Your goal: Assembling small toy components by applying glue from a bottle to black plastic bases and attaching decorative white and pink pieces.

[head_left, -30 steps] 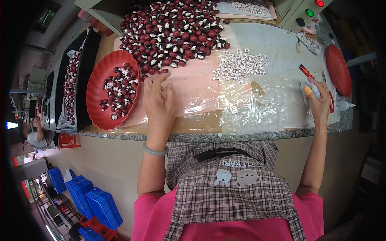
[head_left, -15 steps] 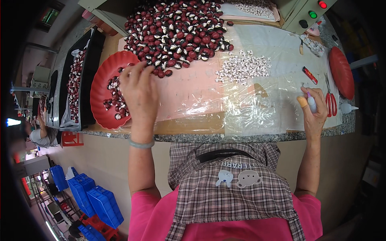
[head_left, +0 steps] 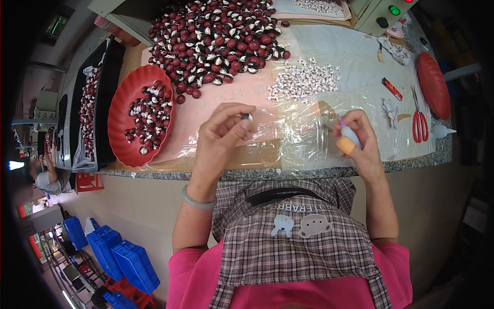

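Between the thumb and fingers of my left hand (head_left: 222, 133) is a small black and white bead-like piece (head_left: 247, 117), held over the plastic-covered table edge. My right hand (head_left: 363, 141) grips a small squeeze bottle (head_left: 351, 135) with a purple tip that points up and left toward the piece, still apart from it. An orange-yellow cover wraps one finger of that hand. Beyond my left hand spreads a large pile of dark red, black and white round pieces (head_left: 216, 44). A heap of tiny white pieces (head_left: 303, 80) lies between and beyond my hands.
At left stand a red scalloped tray (head_left: 117, 121) with finished-looking pieces and a black bin (head_left: 109, 98). On the right lie red-handled scissors (head_left: 420, 126), a red tube (head_left: 392, 88), crumpled tissue (head_left: 391, 110), another bottle (head_left: 442, 131) and a red dish (head_left: 434, 85).
My left hand has moved right, from the red tray's edge to the middle, and now shows a piece in its fingers. My right hand has brought the bottle left, toward it.
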{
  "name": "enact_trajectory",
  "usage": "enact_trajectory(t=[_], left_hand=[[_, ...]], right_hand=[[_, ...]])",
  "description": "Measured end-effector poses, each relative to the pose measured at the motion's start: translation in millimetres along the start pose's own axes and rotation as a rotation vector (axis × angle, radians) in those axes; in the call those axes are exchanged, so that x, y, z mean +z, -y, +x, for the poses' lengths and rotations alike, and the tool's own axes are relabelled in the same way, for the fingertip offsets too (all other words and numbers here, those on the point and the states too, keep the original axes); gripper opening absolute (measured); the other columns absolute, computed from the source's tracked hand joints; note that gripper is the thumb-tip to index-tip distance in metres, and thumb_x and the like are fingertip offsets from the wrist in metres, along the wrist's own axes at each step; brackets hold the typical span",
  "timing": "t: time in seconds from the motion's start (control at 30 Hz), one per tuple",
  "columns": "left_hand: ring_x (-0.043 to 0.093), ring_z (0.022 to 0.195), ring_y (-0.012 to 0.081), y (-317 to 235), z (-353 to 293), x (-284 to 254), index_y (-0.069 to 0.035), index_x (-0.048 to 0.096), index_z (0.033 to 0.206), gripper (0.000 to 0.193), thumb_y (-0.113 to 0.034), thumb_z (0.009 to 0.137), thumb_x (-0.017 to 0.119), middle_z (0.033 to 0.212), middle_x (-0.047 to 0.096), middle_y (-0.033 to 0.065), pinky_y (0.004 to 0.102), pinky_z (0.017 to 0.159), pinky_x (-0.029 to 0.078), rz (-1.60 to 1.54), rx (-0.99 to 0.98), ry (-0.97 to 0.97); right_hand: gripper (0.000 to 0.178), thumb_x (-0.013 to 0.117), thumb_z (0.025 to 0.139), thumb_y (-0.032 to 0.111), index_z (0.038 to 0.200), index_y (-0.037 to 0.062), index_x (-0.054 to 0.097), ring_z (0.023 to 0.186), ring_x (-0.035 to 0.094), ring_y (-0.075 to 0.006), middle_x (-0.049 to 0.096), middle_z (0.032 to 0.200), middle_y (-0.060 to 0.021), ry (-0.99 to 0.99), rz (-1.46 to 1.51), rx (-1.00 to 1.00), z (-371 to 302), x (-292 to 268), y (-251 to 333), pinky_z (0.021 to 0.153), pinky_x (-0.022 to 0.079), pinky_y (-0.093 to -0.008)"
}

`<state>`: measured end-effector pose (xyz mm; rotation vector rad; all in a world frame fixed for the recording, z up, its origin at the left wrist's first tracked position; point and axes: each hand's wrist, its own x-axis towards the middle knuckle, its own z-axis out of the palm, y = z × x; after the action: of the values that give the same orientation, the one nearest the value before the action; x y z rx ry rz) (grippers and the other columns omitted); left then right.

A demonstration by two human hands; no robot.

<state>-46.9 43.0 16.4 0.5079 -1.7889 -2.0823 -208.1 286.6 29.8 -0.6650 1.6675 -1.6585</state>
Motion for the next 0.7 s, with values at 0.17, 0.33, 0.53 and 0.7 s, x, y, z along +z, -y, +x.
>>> enact_trajectory(t=[0.17,0.33,0.53,0.7], left_hand=[[0.064,0.09,0.0155,4,-15,21,0.004,0.059,0.117,0.027,-0.003,0.091,0.058,0.109,0.063,0.0124,0.0236,0.077,0.052,-0.448,-0.208,0.084],[0.064,0.09,0.0154,14,-18,26,0.002,0.057,0.119,0.029,-0.004,0.091,0.058,0.108,0.063,0.012,0.0238,0.078,0.052,-0.545,-0.264,0.135],[0.063,0.085,0.0131,18,-19,32,-0.001,0.056,0.122,0.031,-0.006,0.091,0.059,0.107,0.064,0.0118,0.0232,0.076,0.052,-0.543,-0.233,0.13],[0.061,0.085,0.0106,15,-18,31,-0.001,0.058,0.119,0.029,-0.005,0.091,0.059,0.103,0.066,0.0101,0.022,0.076,0.05,-0.476,-0.238,0.103]], right_hand=[[0.027,0.061,0.086,0.006,0.108,0.0074,0.045,0.07,0.048,-0.0043,0.052,0.1,-0.0035,0.074,0.173,0.061,2,17,2,0.055,0.036,-0.0182],[0.028,0.066,0.085,0.005,0.11,0.0016,0.054,0.066,0.058,-0.0077,0.057,0.095,-0.0061,0.028,0.075,-0.067,3,21,4,0.047,0.042,-0.0167],[0.036,0.071,0.081,0.002,0.112,0.0013,0.053,0.062,0.059,-0.0079,0.062,0.088,-0.0065,-0.126,0.235,-0.08,-1,27,6,0.046,0.043,-0.0165],[0.038,0.072,0.081,0.002,0.112,0.0016,0.051,0.062,0.059,-0.0077,0.063,0.087,-0.0079,-0.157,0.228,-0.095,1,27,9,0.046,0.043,-0.0165]])
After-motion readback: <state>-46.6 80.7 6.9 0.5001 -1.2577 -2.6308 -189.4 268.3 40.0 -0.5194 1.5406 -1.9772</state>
